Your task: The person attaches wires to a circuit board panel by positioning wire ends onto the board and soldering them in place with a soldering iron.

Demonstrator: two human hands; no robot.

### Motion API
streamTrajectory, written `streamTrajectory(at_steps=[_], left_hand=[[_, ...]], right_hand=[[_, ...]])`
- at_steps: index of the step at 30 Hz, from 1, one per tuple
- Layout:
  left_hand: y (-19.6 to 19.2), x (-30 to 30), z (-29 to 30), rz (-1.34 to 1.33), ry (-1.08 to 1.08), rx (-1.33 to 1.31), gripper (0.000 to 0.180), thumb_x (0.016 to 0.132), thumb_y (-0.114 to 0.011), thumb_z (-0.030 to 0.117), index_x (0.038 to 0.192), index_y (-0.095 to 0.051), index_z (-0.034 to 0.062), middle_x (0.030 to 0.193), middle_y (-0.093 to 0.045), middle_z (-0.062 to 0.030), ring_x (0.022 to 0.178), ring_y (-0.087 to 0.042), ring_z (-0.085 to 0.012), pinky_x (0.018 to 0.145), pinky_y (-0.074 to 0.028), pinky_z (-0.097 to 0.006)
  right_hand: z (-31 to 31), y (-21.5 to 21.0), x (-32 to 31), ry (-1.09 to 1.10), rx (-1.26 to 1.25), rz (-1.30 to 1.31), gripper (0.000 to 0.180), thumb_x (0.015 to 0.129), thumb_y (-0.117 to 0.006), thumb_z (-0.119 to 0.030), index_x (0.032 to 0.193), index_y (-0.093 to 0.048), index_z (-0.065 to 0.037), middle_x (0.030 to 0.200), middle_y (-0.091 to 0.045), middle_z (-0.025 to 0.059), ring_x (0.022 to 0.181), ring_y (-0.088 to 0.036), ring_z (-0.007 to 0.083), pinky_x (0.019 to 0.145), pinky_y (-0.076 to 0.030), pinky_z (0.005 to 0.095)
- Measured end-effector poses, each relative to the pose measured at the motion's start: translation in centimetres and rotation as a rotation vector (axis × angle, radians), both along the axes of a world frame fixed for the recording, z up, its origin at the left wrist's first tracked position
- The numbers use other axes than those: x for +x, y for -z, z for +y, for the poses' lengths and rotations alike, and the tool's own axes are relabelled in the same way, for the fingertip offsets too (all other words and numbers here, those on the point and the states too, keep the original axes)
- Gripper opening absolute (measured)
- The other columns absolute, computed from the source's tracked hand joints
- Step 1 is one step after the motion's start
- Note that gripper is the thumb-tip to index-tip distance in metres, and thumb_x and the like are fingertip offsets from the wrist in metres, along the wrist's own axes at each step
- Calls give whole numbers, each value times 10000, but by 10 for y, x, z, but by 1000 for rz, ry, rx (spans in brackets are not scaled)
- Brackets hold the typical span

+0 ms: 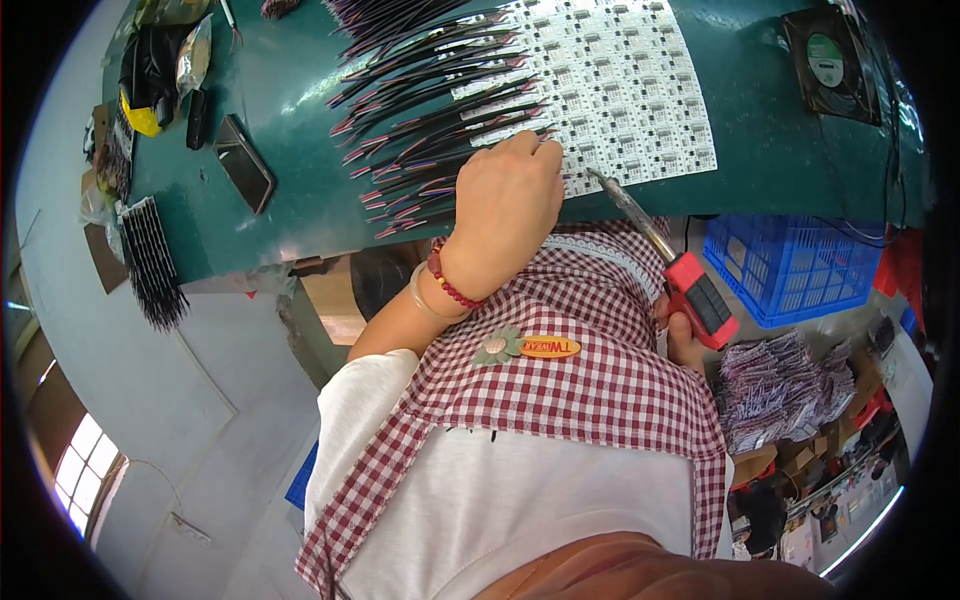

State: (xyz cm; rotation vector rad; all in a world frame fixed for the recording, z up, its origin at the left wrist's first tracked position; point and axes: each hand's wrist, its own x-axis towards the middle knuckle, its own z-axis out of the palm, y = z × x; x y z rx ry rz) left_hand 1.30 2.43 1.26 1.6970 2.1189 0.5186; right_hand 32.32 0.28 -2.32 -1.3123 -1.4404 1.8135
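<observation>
Our left hand [505, 205] pinches a wire [455, 165] against the white LED panel [620, 80]. Right hand [682, 335], nearer, is wrapped around the red soldering iron [690, 290].

Even, bright light falls on the green table [290, 200] around the left hand [505, 205], with a soft shadow below it. A window [82, 470] glares far down-left of that hand. Edges bend and fade into black vignette; the centre stays sharp.

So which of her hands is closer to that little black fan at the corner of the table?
Right. The right hand holds a red-handled soldering iron below the fan. The left hand rests farther off, on the white circuit sheet by the wires.
</observation>
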Motion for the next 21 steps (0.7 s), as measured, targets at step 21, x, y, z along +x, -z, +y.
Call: streamTrajectory(at_steps=[21], left_hand=[[-3, 3, -1, 19, 11, -9, 55, 754, -641, 88, 753, -591, 65, 717, -554, -87, 646, -573, -309, 571, -458, -406]], right_hand=[[-1, 12, 3, -123, 215, -122, 306, 812, -683, -293, 821, -634, 9, 732, -585, 98, 598, -568, 230, 531, -423, 315]])
